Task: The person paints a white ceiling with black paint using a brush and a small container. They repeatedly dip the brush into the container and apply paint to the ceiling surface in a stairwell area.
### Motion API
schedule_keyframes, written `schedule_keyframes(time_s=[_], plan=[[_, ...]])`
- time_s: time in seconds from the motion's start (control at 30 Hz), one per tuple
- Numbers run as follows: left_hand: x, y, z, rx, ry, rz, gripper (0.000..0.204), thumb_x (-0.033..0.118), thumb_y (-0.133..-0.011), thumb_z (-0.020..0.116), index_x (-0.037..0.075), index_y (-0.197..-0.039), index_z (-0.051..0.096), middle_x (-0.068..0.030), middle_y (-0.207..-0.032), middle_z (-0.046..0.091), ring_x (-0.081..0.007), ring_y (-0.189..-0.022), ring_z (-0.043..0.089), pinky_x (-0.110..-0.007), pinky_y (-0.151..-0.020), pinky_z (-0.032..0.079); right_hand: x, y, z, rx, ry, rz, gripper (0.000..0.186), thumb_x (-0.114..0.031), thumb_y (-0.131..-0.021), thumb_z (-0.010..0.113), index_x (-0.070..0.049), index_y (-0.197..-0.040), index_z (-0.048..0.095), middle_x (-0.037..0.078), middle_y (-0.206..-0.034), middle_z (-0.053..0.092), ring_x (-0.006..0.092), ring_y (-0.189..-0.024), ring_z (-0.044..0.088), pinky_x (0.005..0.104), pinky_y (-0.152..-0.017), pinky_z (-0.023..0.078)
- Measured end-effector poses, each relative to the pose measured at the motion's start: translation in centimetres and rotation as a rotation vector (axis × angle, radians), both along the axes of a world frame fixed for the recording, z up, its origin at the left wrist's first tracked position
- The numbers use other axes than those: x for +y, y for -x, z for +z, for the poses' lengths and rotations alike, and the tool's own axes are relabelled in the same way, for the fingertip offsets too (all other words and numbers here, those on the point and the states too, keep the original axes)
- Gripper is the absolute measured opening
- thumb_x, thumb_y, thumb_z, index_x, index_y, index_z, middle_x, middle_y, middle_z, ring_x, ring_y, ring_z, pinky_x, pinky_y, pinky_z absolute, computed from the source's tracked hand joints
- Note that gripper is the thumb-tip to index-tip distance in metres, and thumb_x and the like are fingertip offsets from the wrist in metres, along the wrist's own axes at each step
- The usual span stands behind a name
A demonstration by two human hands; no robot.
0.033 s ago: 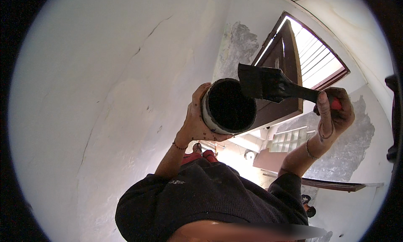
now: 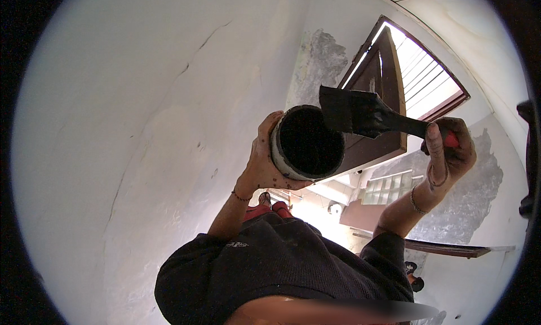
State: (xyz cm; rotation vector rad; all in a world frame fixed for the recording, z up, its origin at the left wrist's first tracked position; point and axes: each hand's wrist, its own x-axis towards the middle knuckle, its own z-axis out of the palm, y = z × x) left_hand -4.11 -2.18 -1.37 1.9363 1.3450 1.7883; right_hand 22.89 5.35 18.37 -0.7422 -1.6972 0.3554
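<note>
My left hand (image 2: pixel 263 158) is wrapped round the outside of a round, light-walled paint pot (image 2: pixel 280 168), its dark mouth tipped towards me. The inside looks black, and I cannot make out how full it is. Dark specks dot the back of that hand. In my right hand (image 2: pixel 451 147) is a wide paintbrush (image 2: pixel 366 112), gripped by its handle, where a bit of red shows. Its black bristles point left and overlap the pot's right rim; whether they touch it I cannot tell.
A pale wall (image 2: pixel 169 116) with a long crack fills the left. Behind the brush, a brown wooden shutter (image 2: pixel 369 74) stands ajar at a barred window (image 2: pixel 428 71). Grey bare patches (image 2: pixel 468 195) mark the right wall, with a brown ledge (image 2: pixel 451 249) below. My feet (image 2: pixel 265 199) show far down.
</note>
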Motion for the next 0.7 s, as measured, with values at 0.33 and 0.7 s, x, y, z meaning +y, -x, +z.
schedule_keyframes(time_s=[0.33, 0.7], plan=[[-0.49, 0.17, 0.12, -0.071, 0.123, -0.049, 0.151, 0.039, -0.034, 0.102, 0.004, -0.152, 0.014, -0.0185, -0.148, 0.039, -0.0336, -0.137, 0.042, -0.046, -0.116, 0.032, -0.53, 0.44, 0.26, -0.023, 0.000, -0.026, 0.024, -0.018, -0.078, 0.083, 0.000, -0.081, 0.068, 0.002, -0.064, 0.060, 0.0084, -0.059, 0.054, 0.0207, -0.056, 0.042], [-0.18, -0.14, 0.40, -0.014, 0.086, -0.077, 0.156, 0.044, -0.033, 0.101, 0.004, -0.152, 0.009, -0.0186, -0.150, 0.031, -0.0352, -0.138, 0.039, -0.046, -0.118, 0.030, -0.51, 0.49, -0.05, -0.061, 0.010, -0.086, 0.025, -0.022, -0.076, 0.084, -0.002, -0.079, 0.069, 0.002, -0.064, 0.061, 0.0087, -0.061, 0.052, 0.0220, -0.057, 0.038]])
